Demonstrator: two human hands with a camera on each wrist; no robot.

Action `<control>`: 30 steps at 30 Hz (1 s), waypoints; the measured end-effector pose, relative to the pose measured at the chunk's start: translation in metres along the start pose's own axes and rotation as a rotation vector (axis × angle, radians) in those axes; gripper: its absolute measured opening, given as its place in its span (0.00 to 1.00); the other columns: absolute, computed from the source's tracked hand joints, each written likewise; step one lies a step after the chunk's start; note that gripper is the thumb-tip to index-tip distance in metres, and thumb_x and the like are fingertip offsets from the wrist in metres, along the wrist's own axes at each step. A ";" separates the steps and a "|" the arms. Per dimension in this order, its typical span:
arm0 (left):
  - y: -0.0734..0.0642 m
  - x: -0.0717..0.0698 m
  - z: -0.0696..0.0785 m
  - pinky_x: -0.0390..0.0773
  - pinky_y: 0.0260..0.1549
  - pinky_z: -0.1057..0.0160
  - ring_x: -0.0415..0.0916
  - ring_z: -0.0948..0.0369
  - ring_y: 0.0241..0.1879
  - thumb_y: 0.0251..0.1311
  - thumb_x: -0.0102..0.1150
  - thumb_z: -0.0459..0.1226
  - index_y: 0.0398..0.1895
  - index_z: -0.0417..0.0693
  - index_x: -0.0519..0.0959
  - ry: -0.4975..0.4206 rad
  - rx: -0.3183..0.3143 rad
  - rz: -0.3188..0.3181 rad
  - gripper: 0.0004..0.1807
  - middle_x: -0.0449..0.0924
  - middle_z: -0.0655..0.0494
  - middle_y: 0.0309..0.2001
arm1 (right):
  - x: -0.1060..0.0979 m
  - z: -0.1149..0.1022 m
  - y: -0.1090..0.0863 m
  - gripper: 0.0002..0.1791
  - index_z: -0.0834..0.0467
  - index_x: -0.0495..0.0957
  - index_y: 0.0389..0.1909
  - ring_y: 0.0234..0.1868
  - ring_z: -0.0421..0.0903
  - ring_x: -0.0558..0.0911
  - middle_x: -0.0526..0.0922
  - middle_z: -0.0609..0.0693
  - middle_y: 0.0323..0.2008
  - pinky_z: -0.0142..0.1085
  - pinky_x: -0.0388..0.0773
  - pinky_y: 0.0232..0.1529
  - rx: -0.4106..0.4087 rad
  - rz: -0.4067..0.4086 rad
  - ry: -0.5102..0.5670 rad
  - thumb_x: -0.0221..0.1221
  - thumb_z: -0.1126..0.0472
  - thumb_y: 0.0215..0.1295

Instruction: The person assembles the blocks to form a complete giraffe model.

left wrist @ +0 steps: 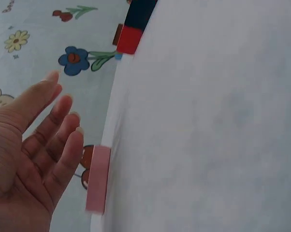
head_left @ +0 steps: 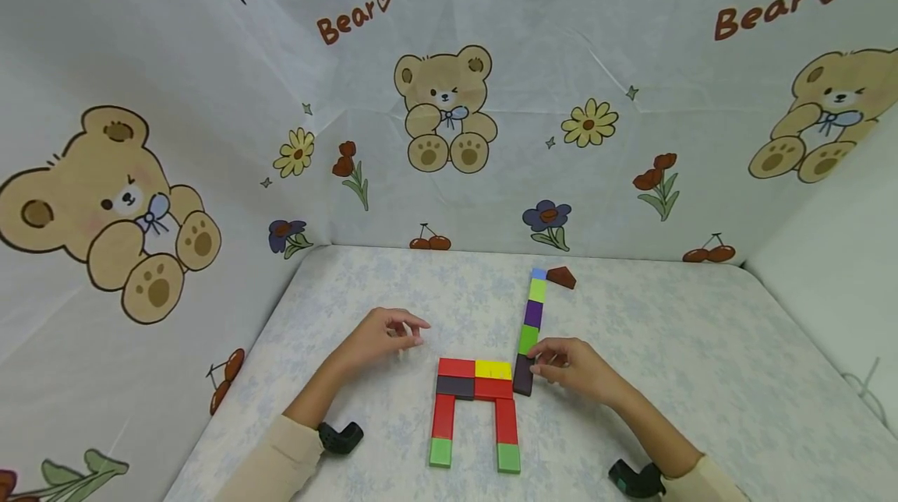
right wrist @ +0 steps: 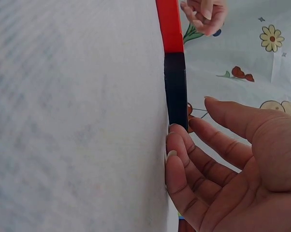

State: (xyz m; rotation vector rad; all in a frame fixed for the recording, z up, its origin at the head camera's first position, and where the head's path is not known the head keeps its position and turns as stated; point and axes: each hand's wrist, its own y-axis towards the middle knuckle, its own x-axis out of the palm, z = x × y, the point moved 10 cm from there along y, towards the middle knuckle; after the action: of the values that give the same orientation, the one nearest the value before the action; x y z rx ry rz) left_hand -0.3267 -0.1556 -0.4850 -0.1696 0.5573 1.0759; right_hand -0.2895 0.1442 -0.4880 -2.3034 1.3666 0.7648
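Flat coloured blocks lie on the table in a shape with a two-row top and two legs. The top holds a red block [head_left: 457, 367], a yellow block [head_left: 493, 370] and a dark block [head_left: 455, 387]. A column rises to the right, with a dark purple block [head_left: 523, 375] at its bottom and a green block [head_left: 529, 340] above it. My right hand [head_left: 571, 368] touches the dark purple block with its fingertips; in the right wrist view the thumb stands apart from it. Above and left of the top row, my left hand [head_left: 388, 330] holds nothing, fingers loosely bent.
A brown angular block [head_left: 562, 277] lies beside the column's small blue block [head_left: 538, 273], near the table's back edge. Behind stands a white cloth [head_left: 449, 206] printed with bears and flowers. Dark devices [head_left: 341, 438] are worn at both wrists.
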 end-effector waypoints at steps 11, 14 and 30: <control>-0.010 -0.041 0.002 0.80 0.49 0.47 0.77 0.53 0.48 0.58 0.73 0.32 0.49 0.46 0.88 0.246 0.074 0.178 0.15 0.81 0.54 0.46 | 0.002 0.012 -0.003 0.12 0.57 0.84 0.49 0.33 0.47 0.81 0.84 0.50 0.37 0.36 0.80 0.30 0.071 -0.021 0.024 0.64 0.56 0.69; -0.011 -0.043 0.001 0.76 0.54 0.45 0.76 0.51 0.53 0.54 0.76 0.31 0.50 0.42 0.87 0.331 0.065 0.195 0.19 0.79 0.50 0.49 | 0.002 0.010 0.000 0.12 0.57 0.84 0.49 0.33 0.48 0.81 0.84 0.51 0.37 0.37 0.80 0.29 0.058 -0.018 0.025 0.64 0.56 0.70; -0.011 -0.040 -0.018 0.70 0.31 0.66 0.68 0.59 0.35 0.53 0.77 0.33 0.58 0.40 0.83 0.381 -0.087 0.150 0.27 0.78 0.49 0.45 | 0.002 0.008 0.001 0.12 0.57 0.83 0.49 0.32 0.47 0.81 0.83 0.50 0.37 0.37 0.80 0.29 0.040 -0.020 0.012 0.64 0.55 0.70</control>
State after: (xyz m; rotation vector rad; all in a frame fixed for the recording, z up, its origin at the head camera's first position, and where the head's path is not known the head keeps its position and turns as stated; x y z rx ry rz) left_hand -0.3377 -0.1993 -0.4815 -0.4198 0.8757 1.2226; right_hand -0.2920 0.1468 -0.4953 -2.2903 1.3500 0.7121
